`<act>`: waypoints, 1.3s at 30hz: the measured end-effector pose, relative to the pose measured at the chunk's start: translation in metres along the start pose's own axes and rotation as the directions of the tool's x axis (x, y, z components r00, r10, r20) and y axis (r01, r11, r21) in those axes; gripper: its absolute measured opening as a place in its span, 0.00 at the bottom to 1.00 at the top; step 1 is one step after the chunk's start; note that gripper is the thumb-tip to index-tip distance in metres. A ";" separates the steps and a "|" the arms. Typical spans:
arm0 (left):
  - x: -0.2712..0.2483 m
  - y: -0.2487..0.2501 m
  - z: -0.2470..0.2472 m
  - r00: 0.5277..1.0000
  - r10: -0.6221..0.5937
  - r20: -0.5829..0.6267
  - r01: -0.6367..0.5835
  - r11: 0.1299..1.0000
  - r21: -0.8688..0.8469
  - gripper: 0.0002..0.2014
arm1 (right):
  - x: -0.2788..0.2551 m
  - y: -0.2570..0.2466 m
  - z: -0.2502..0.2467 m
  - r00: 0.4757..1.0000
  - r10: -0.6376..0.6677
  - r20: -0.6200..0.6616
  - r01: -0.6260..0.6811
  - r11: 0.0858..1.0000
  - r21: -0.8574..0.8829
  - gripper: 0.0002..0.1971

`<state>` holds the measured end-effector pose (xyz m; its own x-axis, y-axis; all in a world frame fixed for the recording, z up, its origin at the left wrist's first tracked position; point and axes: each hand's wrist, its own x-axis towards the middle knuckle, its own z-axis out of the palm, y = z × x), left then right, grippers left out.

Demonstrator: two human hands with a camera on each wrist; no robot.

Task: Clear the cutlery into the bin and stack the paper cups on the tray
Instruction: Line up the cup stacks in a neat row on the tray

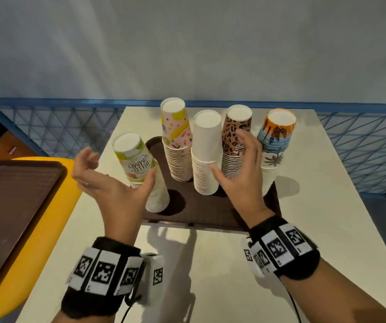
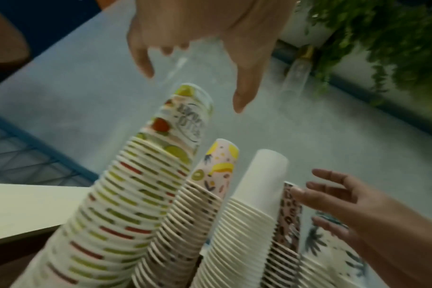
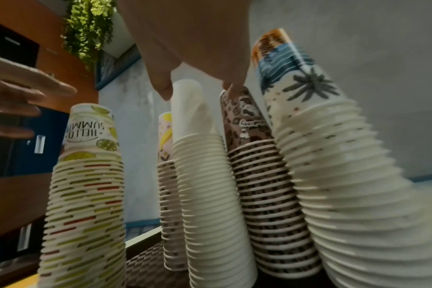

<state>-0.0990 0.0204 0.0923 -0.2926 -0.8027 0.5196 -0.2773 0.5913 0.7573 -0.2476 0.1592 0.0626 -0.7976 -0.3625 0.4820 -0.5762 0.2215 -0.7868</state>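
Five stacks of upturned paper cups stand on a brown tray (image 1: 210, 212): a lemon "Hello Summer" stack (image 1: 138, 164) (image 2: 126, 204) (image 3: 86, 185), a banana-print stack (image 1: 178, 145), a plain white stack (image 1: 206, 155), a leopard-print stack (image 1: 232, 141) and a palm-print stack (image 1: 275, 136) at the tray's right end. My left hand (image 1: 117, 173) (image 2: 192, 87) hovers open by the lemon stack, fingers loosely curled, gripping nothing. My right hand (image 1: 229, 157) (image 3: 197, 91) is spread open, fingertips at the leopard stack's top, thumb near the white stack. No cutlery or bin is in view.
The tray sits at the far half of a white table (image 1: 210, 276). A second brown tray (image 1: 12, 206) lies on a yellow surface (image 1: 54, 217) to the left. A blue mesh railing (image 1: 362, 148) runs behind the table, with a grey wall beyond it.
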 end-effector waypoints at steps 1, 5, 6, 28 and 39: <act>0.008 -0.010 0.000 0.992 -0.060 0.113 0.058 0.998 0.022 0.52 | 0.003 -0.003 0.007 1.000 0.015 0.019 -0.014 1.000 -0.016 0.42; 0.027 -0.041 0.008 0.842 -0.211 0.496 0.249 0.968 -0.011 0.57 | 0.013 -0.014 0.030 0.996 0.093 0.018 -0.092 0.995 -0.041 0.51; 0.029 -0.047 0.010 0.815 -0.216 0.538 0.279 0.959 -0.038 0.54 | 0.014 -0.014 0.034 0.993 0.118 0.020 -0.117 0.993 -0.033 0.52; 0.124 -0.077 0.103 0.795 -0.169 0.582 0.236 0.971 -0.040 0.35 | 0.062 -0.010 0.077 0.962 0.265 -0.058 -0.270 0.959 -0.083 0.46; 0.151 -0.085 0.089 0.678 -0.095 0.729 0.205 0.977 -0.064 0.43 | 0.125 -0.088 0.093 0.959 0.080 0.270 0.072 0.858 -0.509 0.45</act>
<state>-0.2008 -0.1442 0.0715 -0.8390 -0.5441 -0.0075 -0.2724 0.4079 0.8715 -0.2801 0.0100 0.1556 -0.7633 -0.5749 0.2949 -0.6422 0.6248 -0.4442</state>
